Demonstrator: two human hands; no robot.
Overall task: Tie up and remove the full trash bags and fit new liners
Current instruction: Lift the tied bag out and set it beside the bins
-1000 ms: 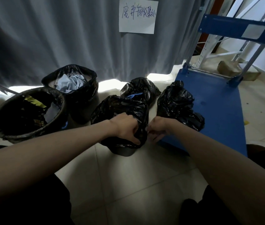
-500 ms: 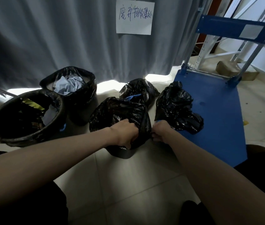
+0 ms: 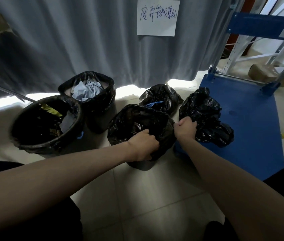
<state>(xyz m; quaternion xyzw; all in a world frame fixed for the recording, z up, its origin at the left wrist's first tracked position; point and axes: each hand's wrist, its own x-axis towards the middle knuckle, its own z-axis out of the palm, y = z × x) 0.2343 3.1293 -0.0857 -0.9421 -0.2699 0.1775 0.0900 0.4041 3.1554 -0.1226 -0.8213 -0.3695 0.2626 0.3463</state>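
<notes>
Since a second ago the right hand [image 3: 186,128] has drawn away from the left hand [image 3: 144,146] and lifted toward two o'clock, pulling the black plastic liner [image 3: 138,124] taut across the rim of the small dark bin [image 3: 142,164] at the centre of the view. Both hands are closed into fists, each gripping a bunch of that liner's edge: the left at the bin's near side, the right at its three o'clock side.

The tied black trash bag [image 3: 205,115] sits just beyond the right hand, on the near corner of the blue flat platform trolley [image 3: 252,122]. A second black bag with a blue drawstring [image 3: 158,100] stands on the floor at twelve o'clock from the held bin. At ten o'clock stands a tall black-lined bin holding crumpled pale paper [image 3: 92,94], and at nine o'clock a wide round black-lined bin [image 3: 45,124], tilted toward the camera.

Behind them hangs a grey pleated curtain [image 3: 68,40] with a handwritten white paper sign [image 3: 157,17] pinned to it. The floor is pale tile [image 3: 146,197].
</notes>
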